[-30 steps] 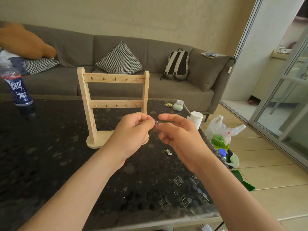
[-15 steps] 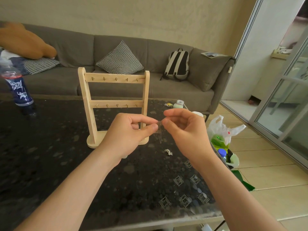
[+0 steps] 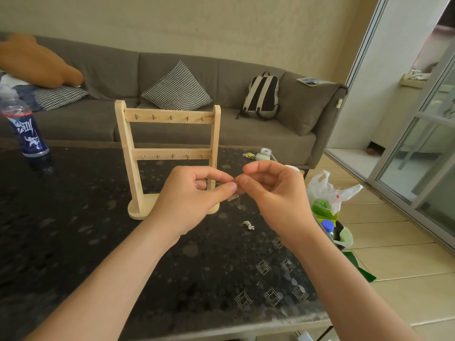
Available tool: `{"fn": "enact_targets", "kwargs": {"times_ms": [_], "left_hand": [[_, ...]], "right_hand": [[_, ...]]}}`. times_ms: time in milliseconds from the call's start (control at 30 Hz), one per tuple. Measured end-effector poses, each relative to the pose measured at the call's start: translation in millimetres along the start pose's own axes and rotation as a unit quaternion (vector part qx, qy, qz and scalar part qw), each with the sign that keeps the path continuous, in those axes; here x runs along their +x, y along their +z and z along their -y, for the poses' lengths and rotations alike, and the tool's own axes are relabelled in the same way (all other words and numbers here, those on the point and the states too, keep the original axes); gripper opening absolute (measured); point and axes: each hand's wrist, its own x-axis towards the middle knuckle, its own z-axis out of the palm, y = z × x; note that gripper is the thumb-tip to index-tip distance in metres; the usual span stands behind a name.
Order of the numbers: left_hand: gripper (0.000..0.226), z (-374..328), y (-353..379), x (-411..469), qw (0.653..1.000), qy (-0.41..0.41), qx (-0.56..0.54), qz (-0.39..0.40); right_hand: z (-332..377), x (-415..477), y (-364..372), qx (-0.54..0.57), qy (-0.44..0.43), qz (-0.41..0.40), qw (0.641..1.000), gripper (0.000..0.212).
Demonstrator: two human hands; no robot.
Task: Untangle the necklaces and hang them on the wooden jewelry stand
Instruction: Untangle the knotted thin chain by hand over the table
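- Untangling is the step in hand. The left hand and right hand each pinch a fine necklace between thumb and curled fingers. Their fingertips meet above the counter, just in front of the stand.
- Next move, I judge: tease the chain loose gently, then hang it on the stand.
- Count: two necklaces, one held and one a clump on the counter. One stand with ten hooks, five to a row, all bare.

We reach both forearms in from below, converging. Our left hand and right hand raised side by side, fingers curled, each thumb and index pinching necklace; fingertips nearly touching.
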Motion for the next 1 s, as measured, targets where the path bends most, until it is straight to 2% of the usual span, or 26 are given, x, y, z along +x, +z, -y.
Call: {"fn": "enact_targets", "kwargs": {"times_ms": [200, 333, 433, 600, 733, 867, 1000], "left_hand": [[0.005, 2, 1, 4, 1.0, 0.002, 0.021, 0.003], [0.014, 1, 2, 5, 0.997, -0.037, -0.046, 0.052], [0.015, 0, 2, 6, 0.988, -0.08, -0.102, 0.088], [0.014, 4, 0, 9, 0.979, -0.105, -0.158, 0.077], [0.017, 7, 0, 10, 0.978, -0.103, -0.16, 0.084], [0.018, 5, -2, 9, 0.979, -0.101, -0.152, 0.091], [0.02, 3, -4, 8, 0.977, -0.101, -0.166, 0.087]], "right_hand": [[0, 0, -2, 0.024, -0.001, 0.009, 1.0, 0.013], [0, 1, 1, 0.011, -0.028, -0.003, 1.0, 0.011], [-3, 1, 2, -0.055, -0.068, 0.003, 0.996, 0.016], [-2, 0, 3, -0.125, -0.106, -0.01, 0.987, 0.027], [3, -4, 5, -0.169, -0.127, -0.008, 0.977, 0.027], [7, -4, 1, -0.255, -0.175, -0.013, 0.951, 0.03], [6, -1, -2, -0.304, -0.187, -0.028, 0.934, 0.029]]}}
